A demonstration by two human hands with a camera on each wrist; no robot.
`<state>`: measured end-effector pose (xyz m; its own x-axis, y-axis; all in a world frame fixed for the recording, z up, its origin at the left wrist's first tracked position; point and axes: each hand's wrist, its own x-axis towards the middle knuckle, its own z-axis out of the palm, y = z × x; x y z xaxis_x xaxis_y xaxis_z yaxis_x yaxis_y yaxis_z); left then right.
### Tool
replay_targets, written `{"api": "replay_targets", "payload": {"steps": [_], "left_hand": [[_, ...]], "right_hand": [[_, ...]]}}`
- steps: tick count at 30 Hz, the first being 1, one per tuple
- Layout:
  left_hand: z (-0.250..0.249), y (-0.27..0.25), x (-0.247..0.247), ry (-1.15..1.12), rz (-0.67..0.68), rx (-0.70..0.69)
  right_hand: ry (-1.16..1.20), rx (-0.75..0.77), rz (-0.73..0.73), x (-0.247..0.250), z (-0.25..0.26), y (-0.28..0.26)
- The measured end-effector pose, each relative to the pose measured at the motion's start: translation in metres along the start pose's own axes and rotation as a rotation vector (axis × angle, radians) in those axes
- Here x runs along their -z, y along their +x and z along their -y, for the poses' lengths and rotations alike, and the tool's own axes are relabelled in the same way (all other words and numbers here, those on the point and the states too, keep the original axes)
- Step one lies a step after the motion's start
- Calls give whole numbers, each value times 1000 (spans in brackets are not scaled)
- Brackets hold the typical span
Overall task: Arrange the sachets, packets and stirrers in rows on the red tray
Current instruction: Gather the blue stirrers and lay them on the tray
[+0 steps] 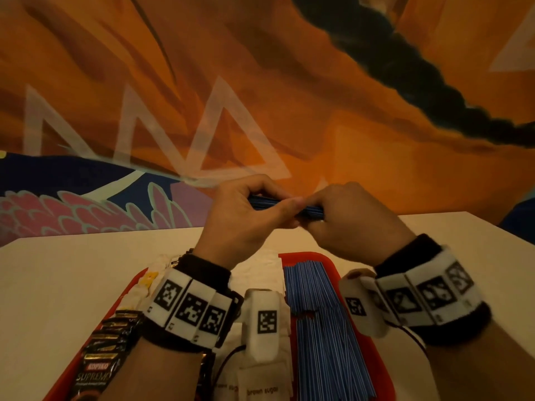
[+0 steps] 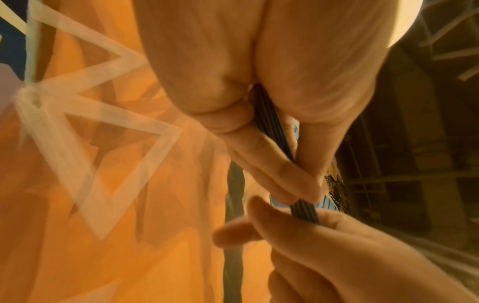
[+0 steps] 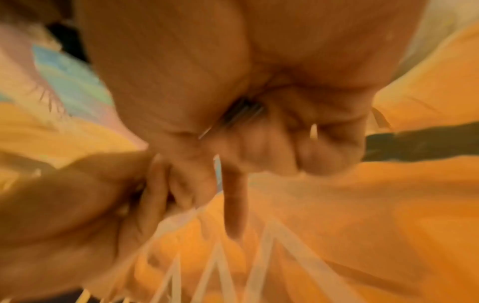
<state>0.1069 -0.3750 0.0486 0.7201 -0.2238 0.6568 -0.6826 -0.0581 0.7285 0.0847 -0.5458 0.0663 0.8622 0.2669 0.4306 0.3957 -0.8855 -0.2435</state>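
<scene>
Clearance around red plastic tray [image 1: 333, 266]
Bare cream tabletop [image 1: 63, 273] open left, right and beyond tray; tray itself crowded with blue striped stirrers [image 1: 327, 328], white paper sugar sachets [image 1: 260, 380], dark coffee packets [image 1: 98, 369]. Painted orange wall [image 1: 289, 96] closes far side.

I held a bundle of blue stirrers [image 1: 285, 204] in both hands, left hand [image 1: 243, 221] and right hand [image 1: 351, 224] gripping it from either end above the white table [image 1: 58, 270]. Below my wrists sat the red tray [image 1: 324, 260], with more blue stirrers [image 1: 327, 328] at its right, brown sugar sachets [image 1: 262, 383] in the middle and dark coffee packets [image 1: 98, 363] at its left.
</scene>
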Motion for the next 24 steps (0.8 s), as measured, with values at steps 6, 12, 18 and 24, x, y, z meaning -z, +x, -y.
{"api": "replay_targets", "payload": {"steps": [6,12,18,24], "left_hand": [[13,5,3,191,-438,-121],[18,9,1,196,-495,-157],[17,7,-6,245,-553,-215],[12,3,-15,96,-333,-125]], "right_hand": [[-190,-27,-85,-8,1,3],[225,133,-239,-13,1,4],[1041,200,-382,-18,4,7],[1379,114,-454,-22,11,9]]}}
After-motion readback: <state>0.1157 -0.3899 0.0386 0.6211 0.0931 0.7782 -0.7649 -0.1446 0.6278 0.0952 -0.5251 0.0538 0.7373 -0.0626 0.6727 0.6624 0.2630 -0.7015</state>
